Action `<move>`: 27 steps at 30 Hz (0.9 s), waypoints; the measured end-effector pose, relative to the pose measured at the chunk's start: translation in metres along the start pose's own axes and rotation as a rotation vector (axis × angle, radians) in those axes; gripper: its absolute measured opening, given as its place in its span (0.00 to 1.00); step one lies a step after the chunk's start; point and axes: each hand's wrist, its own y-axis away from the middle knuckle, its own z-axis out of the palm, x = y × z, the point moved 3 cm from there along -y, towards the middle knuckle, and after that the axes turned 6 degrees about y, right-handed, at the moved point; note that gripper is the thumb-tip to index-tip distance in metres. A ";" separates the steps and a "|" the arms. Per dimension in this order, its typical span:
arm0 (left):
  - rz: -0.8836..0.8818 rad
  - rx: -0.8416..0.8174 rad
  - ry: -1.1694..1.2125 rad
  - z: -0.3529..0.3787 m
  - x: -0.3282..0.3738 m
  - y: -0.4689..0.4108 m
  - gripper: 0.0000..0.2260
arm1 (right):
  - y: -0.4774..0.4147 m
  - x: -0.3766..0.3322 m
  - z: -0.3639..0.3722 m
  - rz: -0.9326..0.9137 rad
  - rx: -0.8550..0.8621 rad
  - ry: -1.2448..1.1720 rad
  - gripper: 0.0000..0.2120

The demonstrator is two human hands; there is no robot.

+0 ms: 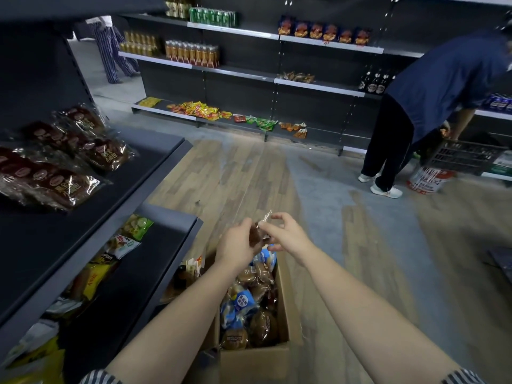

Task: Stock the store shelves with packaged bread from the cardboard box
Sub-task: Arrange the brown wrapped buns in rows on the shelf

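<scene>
Shelf at left, two tiers: dark packs flat on upper tier, mixed packs along lower tier. Second person at far shelving, well apart, no clash likely. Box open on floor, just beside lower tier, full of bread bags. Left grip curled round small brown pack. Right grip on the same pack from the other side: thumb and forefinger apparently pinching the clear wrapper tail, other fingers spread. Not yet shelved. Risks, as a judgement: slick film plus a light two-finger pinch, so could slip during handover and drop back into box or onto floor. Tugging the tail could split the seal. Hard squeeze from left could crush soft bread. Upper tier off to the left and higher than both grips, so a reach across could clip the tier edge or knock front-row dark packs off. Pack position: above far end of box, between the two grips, body mostly in left palm, tail poking up toward right fingers.
</scene>
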 end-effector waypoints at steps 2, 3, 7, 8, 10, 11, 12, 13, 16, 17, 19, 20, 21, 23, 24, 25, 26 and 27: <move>0.074 -0.073 0.044 0.005 0.002 -0.002 0.17 | 0.001 0.001 -0.008 0.016 0.030 -0.057 0.24; 0.110 -0.113 0.057 0.008 0.003 -0.002 0.20 | 0.001 0.003 -0.013 0.026 0.053 -0.055 0.23; 0.175 -0.110 0.137 0.007 0.005 0.000 0.26 | 0.001 0.013 -0.034 0.060 0.113 -0.069 0.20; 0.173 -0.078 0.141 0.005 0.005 0.000 0.28 | 0.001 0.014 -0.037 0.069 0.116 -0.087 0.18; 0.160 -0.040 0.137 0.003 0.007 -0.002 0.35 | 0.003 0.014 -0.040 0.091 0.099 -0.109 0.17; 0.153 -0.049 0.134 0.002 0.008 -0.004 0.39 | 0.004 0.014 -0.040 0.097 0.081 -0.107 0.16; 0.144 -0.071 0.122 0.002 0.010 -0.005 0.42 | 0.004 0.013 -0.040 0.095 0.060 -0.110 0.15; 0.138 -0.097 0.099 0.002 0.010 -0.007 0.44 | 0.005 0.013 -0.039 0.089 0.040 -0.111 0.13; 0.180 -0.130 0.046 0.003 0.013 -0.011 0.42 | 0.008 0.011 -0.038 0.076 -0.016 -0.107 0.12; 0.208 -0.125 0.031 0.004 0.014 -0.011 0.38 | 0.010 0.011 -0.038 0.071 -0.029 -0.094 0.12; 0.250 -0.115 0.000 0.004 0.015 -0.012 0.31 | 0.017 0.010 -0.039 0.051 -0.040 -0.050 0.18; 0.260 -0.108 -0.013 0.005 0.016 -0.012 0.29 | 0.019 0.011 -0.040 0.031 -0.036 -0.026 0.22; 0.266 -0.102 -0.023 0.005 0.016 -0.013 0.27 | 0.022 0.011 -0.042 0.001 -0.024 -0.002 0.27; 0.277 -0.095 -0.034 0.007 0.019 -0.013 0.27 | 0.028 0.011 -0.048 -0.092 0.017 0.079 0.32; 0.283 -0.091 -0.039 0.008 0.021 -0.012 0.27 | 0.029 0.011 -0.052 -0.138 0.026 0.149 0.32; 0.286 -0.088 -0.043 0.009 0.021 -0.012 0.27 | 0.030 0.010 -0.054 -0.170 0.021 0.235 0.31; 0.287 -0.087 -0.046 0.010 0.022 -0.011 0.27 | 0.030 0.010 -0.057 -0.191 0.010 0.320 0.30; 0.286 -0.083 -0.046 0.012 0.021 -0.009 0.27 | 0.030 0.009 -0.058 -0.197 -0.003 0.394 0.31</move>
